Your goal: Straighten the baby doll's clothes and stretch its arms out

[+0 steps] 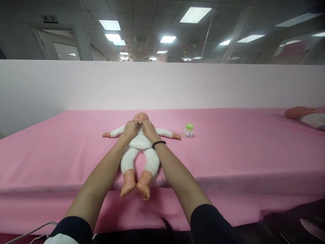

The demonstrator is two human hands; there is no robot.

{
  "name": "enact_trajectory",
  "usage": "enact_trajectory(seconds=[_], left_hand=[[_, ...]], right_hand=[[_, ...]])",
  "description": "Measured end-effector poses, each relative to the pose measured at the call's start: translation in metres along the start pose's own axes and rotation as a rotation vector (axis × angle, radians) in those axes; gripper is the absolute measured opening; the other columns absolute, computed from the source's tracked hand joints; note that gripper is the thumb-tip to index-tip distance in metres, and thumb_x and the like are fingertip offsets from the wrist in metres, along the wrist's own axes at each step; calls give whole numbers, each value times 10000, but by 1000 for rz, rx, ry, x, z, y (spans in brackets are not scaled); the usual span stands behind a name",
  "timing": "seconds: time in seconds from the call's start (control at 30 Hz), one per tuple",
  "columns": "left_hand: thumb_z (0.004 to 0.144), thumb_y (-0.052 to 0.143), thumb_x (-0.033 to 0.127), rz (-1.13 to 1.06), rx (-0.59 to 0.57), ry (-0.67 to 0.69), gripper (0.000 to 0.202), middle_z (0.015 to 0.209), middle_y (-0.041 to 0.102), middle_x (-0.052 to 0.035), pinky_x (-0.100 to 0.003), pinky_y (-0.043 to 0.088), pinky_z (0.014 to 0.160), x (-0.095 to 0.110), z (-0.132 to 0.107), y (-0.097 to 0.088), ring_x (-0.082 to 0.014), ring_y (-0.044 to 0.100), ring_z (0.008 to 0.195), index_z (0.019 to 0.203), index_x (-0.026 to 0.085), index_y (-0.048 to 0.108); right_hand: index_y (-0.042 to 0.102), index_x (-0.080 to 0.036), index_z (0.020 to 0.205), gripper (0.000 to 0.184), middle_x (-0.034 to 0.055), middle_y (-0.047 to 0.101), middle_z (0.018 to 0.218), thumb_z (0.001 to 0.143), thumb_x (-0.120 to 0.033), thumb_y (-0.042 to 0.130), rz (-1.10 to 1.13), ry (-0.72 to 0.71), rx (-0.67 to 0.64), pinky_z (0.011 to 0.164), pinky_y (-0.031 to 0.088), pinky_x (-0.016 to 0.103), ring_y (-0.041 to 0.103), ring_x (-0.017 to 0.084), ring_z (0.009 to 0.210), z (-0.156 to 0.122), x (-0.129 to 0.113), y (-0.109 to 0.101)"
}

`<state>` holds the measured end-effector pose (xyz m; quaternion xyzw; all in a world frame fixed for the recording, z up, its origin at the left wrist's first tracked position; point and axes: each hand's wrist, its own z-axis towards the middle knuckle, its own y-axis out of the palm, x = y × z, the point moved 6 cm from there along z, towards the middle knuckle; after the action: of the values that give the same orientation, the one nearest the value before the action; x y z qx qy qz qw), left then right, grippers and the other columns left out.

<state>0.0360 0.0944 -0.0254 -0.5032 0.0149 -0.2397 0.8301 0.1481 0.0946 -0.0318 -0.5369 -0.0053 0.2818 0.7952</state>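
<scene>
A baby doll (140, 140) with a white cloth body lies on its back, its arms spread and its feet toward me. My left hand (132, 129) rests at the doll's chin and neck, fingers curled in. From the other side, my right hand (148, 130), with a dark beaded bracelet (159, 143) on its wrist, meets it at the same spot. Both hands look closed, their fingertips nearly touching each other just under the doll's mouth. Whatever is between the fingertips is too small to make out. The hands cover the doll's neck and upper chest.
A small clear jar (188, 131) with a green lid stands right of the doll's hand. Another doll (301, 112) lies at the far right. Pink sheeting (228, 149) covers the table, with a white partition (177, 84) behind it. A cable (38, 227) runs at lower left.
</scene>
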Motion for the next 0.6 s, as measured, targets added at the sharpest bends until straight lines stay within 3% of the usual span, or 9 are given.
enact_trajectory(seconds=[0.17,0.33,0.47,0.6], left_hand=[[936,489,204,-14,2,-47,345,1166,707,-141,-409,487,988,-2,-2,0,-310,642,1091,1207,183,700],[978,468,320,-29,26,-91,510,1498,512,-165,-432,354,1180,-2,-7,1,-301,456,1399,1466,179,512],[976,468,411,-60,-83,-155,672,1701,232,-134,-505,245,1244,-17,-6,18,-327,214,1574,1606,238,310],[972,389,597,-84,-180,-271,807,1704,187,-180,-559,240,1234,-42,-7,33,-379,165,1581,1640,185,202]], right_hand=[[597,-147,1389,414,161,617,1348,1030,-151,391,32,1,43,1095,406,356,551,253,1253,2,2,2],[543,-125,1437,443,190,543,1425,1051,-219,347,59,52,81,1126,380,378,499,266,1314,0,5,5],[411,-172,1545,499,146,494,1517,1070,-286,309,93,109,51,1124,387,361,490,241,1354,-3,12,12],[262,-147,1617,627,174,497,1533,1083,-476,263,101,230,-18,1155,348,465,471,298,1404,-6,29,21]])
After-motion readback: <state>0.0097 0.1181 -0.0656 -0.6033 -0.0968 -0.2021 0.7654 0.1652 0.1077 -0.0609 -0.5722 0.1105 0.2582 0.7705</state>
